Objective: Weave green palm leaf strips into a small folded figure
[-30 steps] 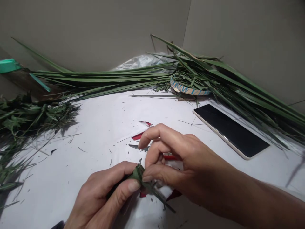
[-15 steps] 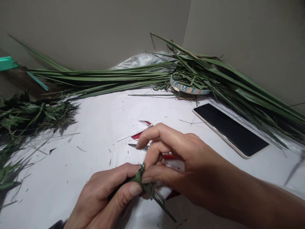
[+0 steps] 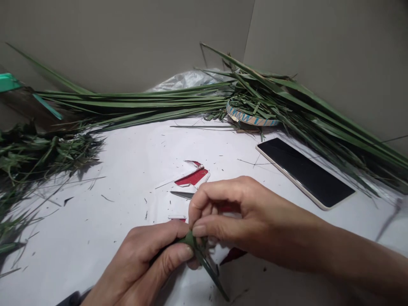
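Right hand [image 3: 242,221]: since the earlier frame its forefinger has curled down and in, uncovering the red-and-white paper scrap [image 3: 193,177] beyond it.

1. Left hand [image 3: 149,259], nearest edge: closed, thumb and forefinger pinching the folded green leaf strip [image 3: 200,255].
2. Right hand: fingers bunched narrow, thumb and fingertips nipping the same strip's upper fold, touching the left thumb. The strip's loose tail slants down-right towards the near edge.
3. Grey scissor blade [image 3: 182,194], flat, just beyond the knuckles; its handle is hidden.
4. White table cover [image 3: 127,157]: open room left of centre, with small clippings.
5. Black-screened phone [image 3: 306,172], right, lying flat, well apart from both hands.
6. Heap of leaf trimmings [image 3: 38,148], left edge.
7. Round woven tray with blue zigzag rim [image 3: 251,119], far.
8. Long green palm leaves [image 3: 134,104], along the grey wall [image 3: 127,38].
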Available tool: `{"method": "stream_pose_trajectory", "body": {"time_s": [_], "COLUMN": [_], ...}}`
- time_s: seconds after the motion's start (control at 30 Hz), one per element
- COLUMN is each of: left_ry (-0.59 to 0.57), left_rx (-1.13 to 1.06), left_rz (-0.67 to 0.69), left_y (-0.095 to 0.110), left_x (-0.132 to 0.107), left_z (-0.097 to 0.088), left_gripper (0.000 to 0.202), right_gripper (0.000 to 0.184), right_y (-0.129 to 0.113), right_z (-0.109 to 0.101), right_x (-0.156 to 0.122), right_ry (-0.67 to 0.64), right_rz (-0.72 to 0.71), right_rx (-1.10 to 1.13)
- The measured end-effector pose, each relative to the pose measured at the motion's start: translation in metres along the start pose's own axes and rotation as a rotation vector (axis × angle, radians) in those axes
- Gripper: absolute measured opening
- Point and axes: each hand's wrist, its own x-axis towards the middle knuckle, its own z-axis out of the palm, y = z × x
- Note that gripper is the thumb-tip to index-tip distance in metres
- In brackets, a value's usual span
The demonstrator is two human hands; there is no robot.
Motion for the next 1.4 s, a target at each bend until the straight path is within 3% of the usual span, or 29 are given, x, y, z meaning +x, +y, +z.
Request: {"method": "stream_pose_trajectory", "body": {"time_s": [0.17, 0.3, 0.43, 0.57, 0.73, 0.87, 1.0, 1.1, 1.23, 1.4], "left_ry": [0.015, -0.056, -0.039, -0.168, -0.199, -0.127, 0.047, 0.159, 0.278, 0.341], "left_rx": [-0.154, -0.152, -0.168, -0.279, -0.358, -0.366, -0.206, -0.104, -0.16, -0.354], "left_rz": [0.031, -0.061, -0.189, -0.16, -0.122, -0.151, -0.11, -0.082, -0.133, -0.233], "left_y": [0.001, -0.002, -0.003, -0.002, -0.004, -0.003, -0.002, -0.002, 0.0, 0.006], "left_x": [0.005, -0.001, -0.006, 0.0, 0.006, 0.004, 0.003, 0.002, -0.001, -0.005], "left_z": [0.002, -0.003, -0.007, -0.007, -0.004, 0.0, 0.006, 0.009, 0.012, 0.014], "left_gripper": [0.02, 0.022, 0.023, 0.026, 0.034, 0.036, 0.028, 0.021, 0.017, 0.033], "right_gripper": [0.009, 0.019, 0.018, 0.011, 0.013, 0.016, 0.011, 0.008, 0.009, 0.01], "right_y": [0.002, 0.0, -0.004, -0.002, 0.004, 0.013, 0.027, 0.036, 0.036, 0.023], "right_z": [-0.004, -0.005, -0.007, -0.002, 0.013, 0.025, 0.036, 0.04, 0.038, 0.031], "right_x": [0.006, 0.009, 0.009, 0.007, 0.001, 0.003, 0.011, 0.016, 0.017, 0.015], "right_ry": [-0.091, -0.14, -0.172, -0.052, 0.187, 0.346, 0.459, 0.513, 0.53, 0.321], "right_rz": [0.064, 0.109, 0.134, 0.037, -0.144, -0.354, -0.331, -0.329, -0.336, -0.165], "right_rx": [0.244, 0.324, 0.321, 0.23, -0.181, -0.493, -0.684, -0.648, -0.56, -0.23]}}
